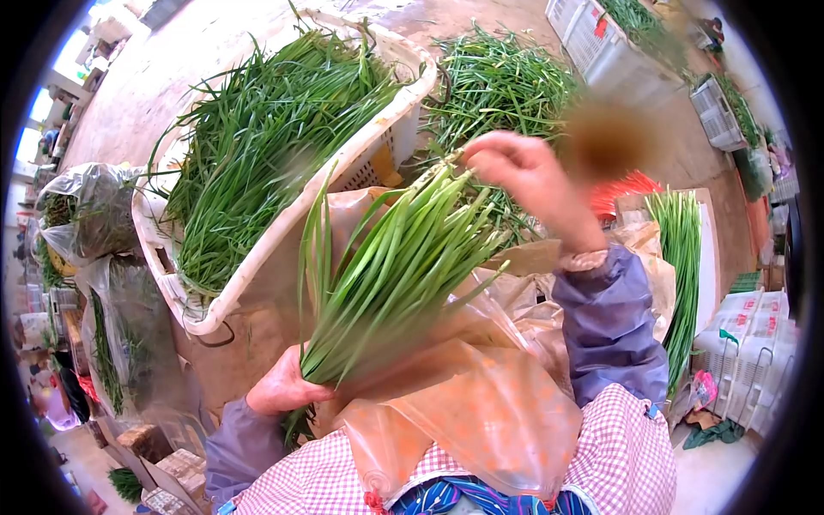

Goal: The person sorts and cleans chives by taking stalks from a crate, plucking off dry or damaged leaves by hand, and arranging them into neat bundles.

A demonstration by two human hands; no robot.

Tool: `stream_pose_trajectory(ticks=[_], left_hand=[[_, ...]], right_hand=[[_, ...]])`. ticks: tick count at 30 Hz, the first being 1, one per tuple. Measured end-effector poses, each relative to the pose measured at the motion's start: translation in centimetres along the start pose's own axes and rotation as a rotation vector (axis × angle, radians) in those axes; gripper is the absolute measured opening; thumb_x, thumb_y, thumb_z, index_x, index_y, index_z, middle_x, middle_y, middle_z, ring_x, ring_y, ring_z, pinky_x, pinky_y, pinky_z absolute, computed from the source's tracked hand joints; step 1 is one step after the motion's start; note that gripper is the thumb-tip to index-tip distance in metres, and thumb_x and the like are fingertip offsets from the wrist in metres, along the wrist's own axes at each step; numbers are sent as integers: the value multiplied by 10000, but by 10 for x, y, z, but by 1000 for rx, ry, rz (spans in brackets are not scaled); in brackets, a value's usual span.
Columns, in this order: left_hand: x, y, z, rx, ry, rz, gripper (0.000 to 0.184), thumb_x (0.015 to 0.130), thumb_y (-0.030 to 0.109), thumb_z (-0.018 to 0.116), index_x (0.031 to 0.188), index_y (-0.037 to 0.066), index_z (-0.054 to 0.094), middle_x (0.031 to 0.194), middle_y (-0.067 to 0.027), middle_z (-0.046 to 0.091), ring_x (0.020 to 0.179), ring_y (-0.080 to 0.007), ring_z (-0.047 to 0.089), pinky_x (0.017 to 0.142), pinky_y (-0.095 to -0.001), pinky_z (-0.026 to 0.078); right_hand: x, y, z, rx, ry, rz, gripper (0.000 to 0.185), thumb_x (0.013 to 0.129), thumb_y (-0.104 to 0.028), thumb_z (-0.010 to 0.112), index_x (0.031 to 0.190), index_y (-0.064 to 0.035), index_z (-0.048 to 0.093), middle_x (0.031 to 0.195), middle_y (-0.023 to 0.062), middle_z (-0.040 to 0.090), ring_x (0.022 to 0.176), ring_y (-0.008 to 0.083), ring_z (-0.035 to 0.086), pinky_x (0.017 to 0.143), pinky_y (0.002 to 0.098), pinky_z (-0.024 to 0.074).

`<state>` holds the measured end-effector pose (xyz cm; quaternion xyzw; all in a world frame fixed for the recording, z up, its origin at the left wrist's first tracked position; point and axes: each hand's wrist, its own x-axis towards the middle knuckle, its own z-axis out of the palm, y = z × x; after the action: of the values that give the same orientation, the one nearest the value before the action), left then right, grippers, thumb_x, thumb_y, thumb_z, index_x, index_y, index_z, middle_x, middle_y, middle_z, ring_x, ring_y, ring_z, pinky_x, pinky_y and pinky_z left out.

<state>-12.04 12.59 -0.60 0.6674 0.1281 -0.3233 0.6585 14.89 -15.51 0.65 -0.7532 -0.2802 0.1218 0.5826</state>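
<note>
My left hand (287, 386) is wrapped round the lower end of a loose bunch of garlic chives (395, 249), long flat green leaves fanning up and to the right over my lap. At the bunch's upper end, my right hand (524, 167) has its fingers curled in a pinch beside the pale tips. What it pinches, if anything, is too small and blurred to tell. Behind the bunch stands a big white plastic basket (283, 206), heaped with more loose chives (275, 129). A second pile of chives (506, 81) lies behind my right hand.
To my right lies a neatly aligned row of chives (682, 283), with red strips (627, 190) near its far end. White crates (592, 43) stand farther back. Clear plastic bags (94, 215) of greens are at left. A translucent orange plastic sheet (481, 403) covers my lap.
</note>
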Motion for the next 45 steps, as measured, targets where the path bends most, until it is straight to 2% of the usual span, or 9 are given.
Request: stream_pose_trajectory(ticks=[3,10,15,18,22,28,32,38,45], left_hand=[[1,5,2,62,6,36,335,682,7,691,997,3,578,866,17,588,797,-76,487,718,-265,450],[-4,11,11,149,93,117,388,722,60,676,1083,-17,557,903,-37,617,815,-86,505,738,-277,464],[-7,26,13,240,77,2,448,715,61,676,1141,-4,550,929,-64,641,834,-99,537,766,-285,476],[-3,19,12,361,95,92,482,703,64,680,1161,-1,544,932,-88,656,831,-106,551,773,-292,479],[-4,25,15,469,119,60,494,691,85,689,1156,-4,547,957,-186,657,864,-233,648,772,-340,491],[-8,29,20,515,165,52,507,688,95,691,1158,-12,532,925,-206,655,861,-314,659,745,-353,497],[-9,31,19,590,186,64,543,679,103,703,1174,-16,513,906,-209,655,853,-333,657,737,-357,500],[-8,28,19,583,178,88,579,673,107,711,1199,-13,501,916,-212,655,865,-325,659,751,-356,502],[-2,15,15,502,172,157,546,651,116,698,1141,-17,497,864,-219,637,814,-331,638,730,-373,491]], right_hand=[[-3,-9,30,-403,43,10,209,829,-173,643,924,14,645,776,192,647,673,292,643,621,352,500],[-4,55,15,-496,293,-79,146,850,-124,603,941,-15,638,738,150,657,645,304,647,586,358,507],[1,91,-56,-1323,417,-279,249,885,-216,574,1029,-20,632,927,183,640,834,279,641,714,354,497],[7,17,-22,-565,157,-156,272,866,-241,596,1016,-19,641,928,166,654,835,282,643,726,347,502],[-2,-22,16,-464,-513,-146,242,866,-252,587,928,-34,670,851,146,657,794,300,637,706,371,503],[-21,-5,42,-295,-246,-287,99,851,-95,615,844,4,620,747,125,589,678,232,593,594,321,455],[-31,10,32,-311,193,64,90,854,-117,607,863,-29,624,706,149,606,606,299,576,580,346,466],[-38,88,-71,-1296,297,-77,264,837,-173,616,1079,-66,604,903,126,655,812,316,625,641,399,469],[-69,5,-14,-530,266,6,147,872,-113,622,992,-27,624,811,66,660,725,138,628,708,265,499]])
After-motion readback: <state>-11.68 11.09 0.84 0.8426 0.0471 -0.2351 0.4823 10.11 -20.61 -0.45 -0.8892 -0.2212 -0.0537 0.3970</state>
